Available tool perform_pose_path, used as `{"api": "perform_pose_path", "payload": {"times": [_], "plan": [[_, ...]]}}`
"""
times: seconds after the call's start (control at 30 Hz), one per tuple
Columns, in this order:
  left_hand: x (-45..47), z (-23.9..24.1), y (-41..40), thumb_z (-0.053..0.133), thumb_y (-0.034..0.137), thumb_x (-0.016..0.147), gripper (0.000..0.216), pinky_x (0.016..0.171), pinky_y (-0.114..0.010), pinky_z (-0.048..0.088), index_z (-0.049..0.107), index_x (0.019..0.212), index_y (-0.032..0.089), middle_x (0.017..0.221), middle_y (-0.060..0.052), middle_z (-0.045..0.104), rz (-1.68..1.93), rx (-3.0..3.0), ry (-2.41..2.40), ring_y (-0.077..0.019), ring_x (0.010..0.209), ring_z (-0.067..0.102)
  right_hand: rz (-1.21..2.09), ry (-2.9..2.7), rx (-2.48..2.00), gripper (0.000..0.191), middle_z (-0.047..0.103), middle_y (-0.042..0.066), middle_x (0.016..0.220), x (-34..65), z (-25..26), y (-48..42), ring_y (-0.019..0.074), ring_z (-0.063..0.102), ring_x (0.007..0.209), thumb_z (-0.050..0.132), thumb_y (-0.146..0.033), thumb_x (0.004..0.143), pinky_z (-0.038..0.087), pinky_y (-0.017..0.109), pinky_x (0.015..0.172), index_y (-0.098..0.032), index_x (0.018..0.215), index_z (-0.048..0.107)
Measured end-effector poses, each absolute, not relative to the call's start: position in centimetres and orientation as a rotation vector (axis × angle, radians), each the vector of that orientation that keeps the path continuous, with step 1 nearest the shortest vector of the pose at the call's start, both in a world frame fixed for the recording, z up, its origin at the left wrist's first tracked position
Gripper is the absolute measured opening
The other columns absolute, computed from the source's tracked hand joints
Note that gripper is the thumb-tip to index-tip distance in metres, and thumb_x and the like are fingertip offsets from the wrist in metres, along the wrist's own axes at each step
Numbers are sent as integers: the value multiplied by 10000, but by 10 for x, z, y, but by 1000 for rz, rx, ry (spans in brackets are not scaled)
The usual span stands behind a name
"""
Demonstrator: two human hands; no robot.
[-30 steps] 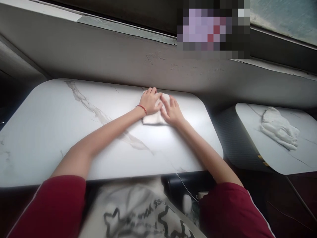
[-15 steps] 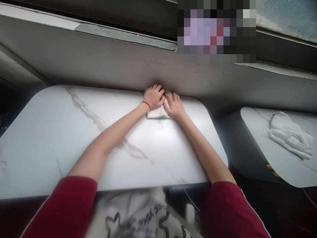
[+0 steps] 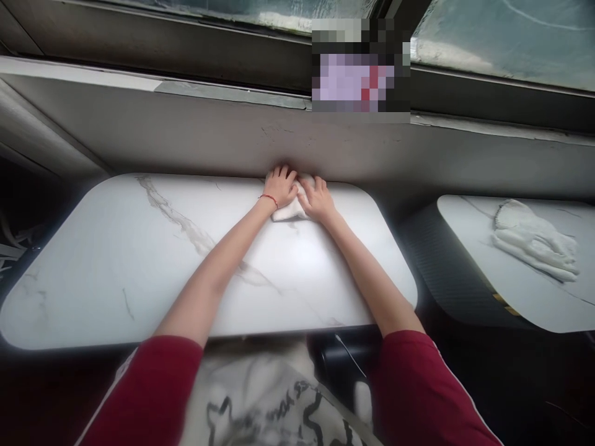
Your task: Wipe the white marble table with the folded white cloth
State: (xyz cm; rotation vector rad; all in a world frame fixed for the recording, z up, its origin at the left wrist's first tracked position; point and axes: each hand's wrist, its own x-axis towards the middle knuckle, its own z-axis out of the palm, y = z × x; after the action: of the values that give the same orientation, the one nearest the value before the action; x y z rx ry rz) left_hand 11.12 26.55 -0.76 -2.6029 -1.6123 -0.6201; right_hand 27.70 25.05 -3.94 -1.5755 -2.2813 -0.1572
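A folded white cloth lies at the far edge of the white marble-patterned table, close to the wall. My left hand, with a red bracelet at its wrist, rests palm down on the cloth's left part, fingers spread. On the right part, my right hand also lies palm down with its fingers apart. The two thumbs come near each other over the middle of the cloth. Both hands cover much of it, and its far side is partly hidden.
A second marble-patterned table stands at the right, across a dark gap, with a crumpled white cloth on it. Behind the tables runs a grey wall below a window. A cable hangs below the near table edge.
The view has shifted, showing more window and the table's left end. Both hands stay on the cloth at the far edge, with no clear movement across the table.
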Motion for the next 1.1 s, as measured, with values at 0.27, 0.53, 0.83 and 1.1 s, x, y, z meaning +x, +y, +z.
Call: {"api": "perform_pose_path", "payload": {"times": [0.27,0.53,0.83,1.1], "plan": [[121,-7,201,425,263,967,436,1052,-449,362,553,1359,120,1381,-172,543,-524,-2646,-1533,-341,1243,473,-177,-2279,-1508,625,439,247,1460,291,-44,178,405,393,1344,358,-401,998,372,595,1111,-84,1531,436],[161,-6,97,373,259,1001,476,1020,-480,388,501,1422,76,1428,-213,522,-416,-2697,-1458,-355,1247,482,-186,-2291,-1506,604,393,220,1516,330,-40,67,398,367,1398,332,-409,1028,387,598,1133,-125,1557,403],[213,5,32,373,266,998,504,1017,-465,407,496,1419,18,1433,-225,526,-255,-2864,-1177,-341,1261,481,-197,-2236,-1600,608,296,198,1598,385,-43,-24,413,345,1451,339,-400,1036,411,635,1113,-218,1611,265],[256,0,62,411,286,1004,453,1020,-441,418,541,1382,72,1444,-188,536,-353,-2927,-1122,-320,1275,481,-294,-2186,-1772,584,359,215,1565,423,-44,-7,404,371,1452,326,-425,1037,408,625,1116,-195,1572,363]]}}
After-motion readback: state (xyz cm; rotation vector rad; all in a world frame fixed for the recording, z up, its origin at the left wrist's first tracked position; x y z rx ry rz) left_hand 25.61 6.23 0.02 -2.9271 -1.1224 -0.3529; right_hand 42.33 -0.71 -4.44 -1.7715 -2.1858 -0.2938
